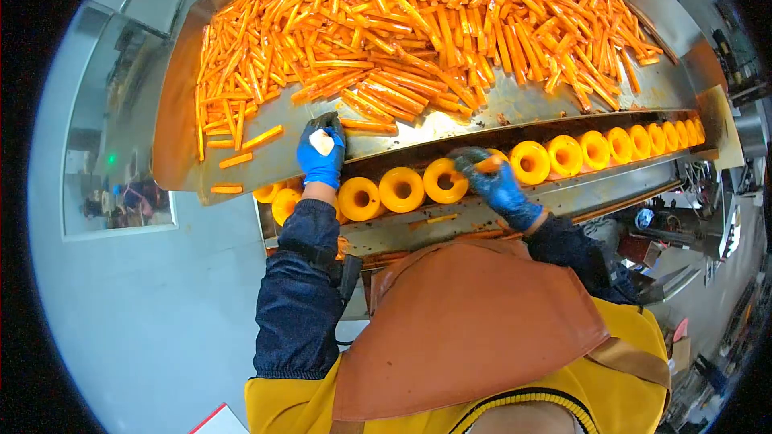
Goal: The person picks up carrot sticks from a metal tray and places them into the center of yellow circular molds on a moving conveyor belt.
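My left hand (322,154), in a blue glove with dark-stained fingertips and a pale patch on its back, is at the tray's front edge. Its fingers are curled beside the end of a glossy orange stick (368,125); what lies inside them is hidden. Over the row of yellow funnel-like rings, my right hand (505,193), also blue-gloved and stained, is closed around a short orange piece (488,164) that looks like one of the sticks. Just left of it is an open yellow ring (445,181). A large heap of orange sticks (418,24) covers most of the tray.
The metal tray (277,154) has raised sides and slopes toward me. Several rings, such as a yellow ring (530,162), run along its front. Below them is a metal ledge (386,235) with stray bits. A windowed wall (161,273) stands at left.
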`<state>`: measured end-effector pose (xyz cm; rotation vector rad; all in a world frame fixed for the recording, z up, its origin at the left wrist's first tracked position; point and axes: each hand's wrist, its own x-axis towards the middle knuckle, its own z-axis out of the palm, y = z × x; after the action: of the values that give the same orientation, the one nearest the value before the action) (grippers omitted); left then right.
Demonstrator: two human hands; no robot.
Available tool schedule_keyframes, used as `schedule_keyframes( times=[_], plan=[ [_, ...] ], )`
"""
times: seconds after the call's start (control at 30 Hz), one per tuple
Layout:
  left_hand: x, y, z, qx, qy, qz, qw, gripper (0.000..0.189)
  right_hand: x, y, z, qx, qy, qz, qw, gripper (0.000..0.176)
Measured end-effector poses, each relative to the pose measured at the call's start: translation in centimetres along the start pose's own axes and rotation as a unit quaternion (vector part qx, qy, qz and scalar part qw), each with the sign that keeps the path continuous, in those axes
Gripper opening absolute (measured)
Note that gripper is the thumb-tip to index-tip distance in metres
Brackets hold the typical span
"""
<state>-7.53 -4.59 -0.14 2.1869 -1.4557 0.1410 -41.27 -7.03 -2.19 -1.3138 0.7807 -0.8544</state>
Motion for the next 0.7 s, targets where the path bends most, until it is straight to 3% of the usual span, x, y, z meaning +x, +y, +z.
schedule_keyframes(
  times=[0.07,0.27,0.33,0.4,0.5,0.63,0.7],
  plan=[
    [0.0,0.0,-0.1,-0.014,0.018,0.015,1.000,0.020,0.3,-3.0,1.1,-0.274,-0.083,0.006,0.958,0.036],
    [-0.3,0.7,-0.5,-0.042,0.029,0.003,0.999,0.019,7.0,-7.5,3.8,-0.404,-0.054,-0.164,0.898,0.037],
    [-0.2,0.9,-0.7,-0.049,0.040,0.006,0.998,0.018,11.4,-6.3,5.6,-0.462,0.003,-0.304,0.833,0.033],
    [-0.2,0.5,-0.4,-0.043,0.041,0.010,0.998,0.018,15.9,-6.4,8.1,-0.649,-0.050,-0.149,0.745,0.048],
    [-0.3,0.5,-0.4,-0.043,0.043,0.011,0.998,0.017,18.3,-3.1,10.5,-0.702,-0.014,-0.088,0.707,0.058],
    [-0.3,1.1,-0.9,-0.076,0.050,0.005,0.996,0.017,18.0,-6.6,7.0,-0.498,-0.158,0.010,0.853,0.061],
    [-0.3,1.2,-0.9,-0.078,0.047,0.001,0.996,0.017,19.2,-3.0,4.6,-0.309,-0.026,-0.061,0.949,0.051]
  ],
)
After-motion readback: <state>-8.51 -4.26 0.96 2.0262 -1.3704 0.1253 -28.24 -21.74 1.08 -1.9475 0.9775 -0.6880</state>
